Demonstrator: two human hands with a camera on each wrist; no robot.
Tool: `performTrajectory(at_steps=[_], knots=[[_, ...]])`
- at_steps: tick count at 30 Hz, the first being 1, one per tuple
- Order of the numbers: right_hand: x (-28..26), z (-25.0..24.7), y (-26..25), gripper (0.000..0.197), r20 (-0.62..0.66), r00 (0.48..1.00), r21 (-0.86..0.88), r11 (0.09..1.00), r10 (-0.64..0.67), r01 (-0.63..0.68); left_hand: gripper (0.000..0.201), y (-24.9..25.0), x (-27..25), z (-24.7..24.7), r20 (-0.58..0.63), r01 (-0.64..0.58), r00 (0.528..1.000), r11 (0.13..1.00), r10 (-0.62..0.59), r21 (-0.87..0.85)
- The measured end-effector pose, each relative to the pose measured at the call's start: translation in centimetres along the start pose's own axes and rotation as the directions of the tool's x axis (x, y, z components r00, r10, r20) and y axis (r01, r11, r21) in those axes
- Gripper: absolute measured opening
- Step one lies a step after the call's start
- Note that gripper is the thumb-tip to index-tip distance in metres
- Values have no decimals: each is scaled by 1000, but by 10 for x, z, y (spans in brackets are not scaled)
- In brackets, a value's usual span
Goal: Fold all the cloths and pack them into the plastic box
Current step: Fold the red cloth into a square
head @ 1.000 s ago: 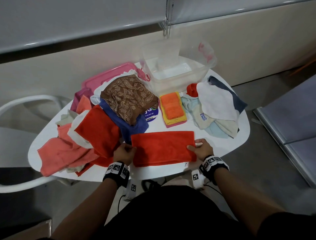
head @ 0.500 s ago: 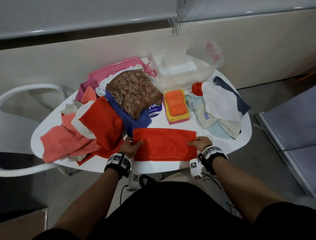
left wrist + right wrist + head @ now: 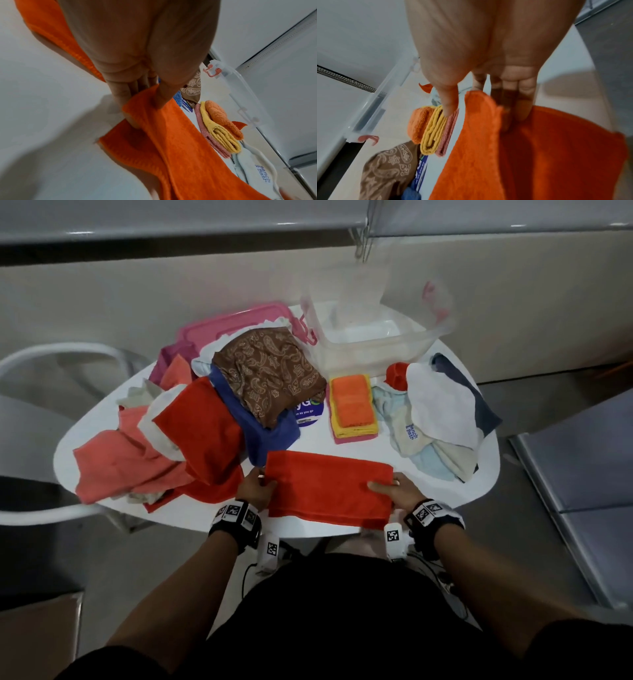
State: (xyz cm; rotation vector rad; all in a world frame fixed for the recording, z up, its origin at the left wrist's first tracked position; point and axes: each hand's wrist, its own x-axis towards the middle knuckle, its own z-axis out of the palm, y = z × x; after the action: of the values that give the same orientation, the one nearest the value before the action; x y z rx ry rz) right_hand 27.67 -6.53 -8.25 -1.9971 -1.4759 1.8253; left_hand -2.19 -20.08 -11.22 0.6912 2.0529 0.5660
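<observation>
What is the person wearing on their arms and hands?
The left hand and right hand are bare. Each wrist has a black band with white squares printed in black checker patterns. A small white box with thin cables hangs under each. No long sleeves.

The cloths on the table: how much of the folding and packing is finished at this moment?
Done: three folded cloths sit in a small stack beside the plastic box, which looks to hold no cloth yet. In hand: the left hand and right hand each pinch an end of the orange cloth, folded to a long strip. Left: the loose pile on the left, the pile on the right, and all packing.
</observation>
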Motion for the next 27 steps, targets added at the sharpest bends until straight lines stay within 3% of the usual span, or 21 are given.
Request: performTrajectory(at_steps=[2,4,9,12,20,24,27], knots=[[4,-4,0,63,73,997,-272,962,1,19,35,4,-2,4,-41,32,999,999,-33,-32],[10,-9,0,73,90,996,-464,885,10,33,33,9,-8,9,-76,49,996,998,-52,-35],[16,-17,-9,68,104,994,-496,866,-15,65,28,13,-21,15,-124,9,992,998,-2,54],[32,-26,3,78,120,992,-501,860,-36,92,30,12,-26,16,-132,16,991,999,-12,33],[11,-29,-4,89,127,989,-643,752,-79,143,67,10,-31,21,-105,-14,994,998,20,59],[13,-32,-3,101,82,996,-681,728,-38,84,80,3,-31,22,-156,-14,987,995,30,102],[12,-40,-7,108,-28,1000,-701,713,3,-22,86,3,-31,22,-237,21,970,947,59,320]])
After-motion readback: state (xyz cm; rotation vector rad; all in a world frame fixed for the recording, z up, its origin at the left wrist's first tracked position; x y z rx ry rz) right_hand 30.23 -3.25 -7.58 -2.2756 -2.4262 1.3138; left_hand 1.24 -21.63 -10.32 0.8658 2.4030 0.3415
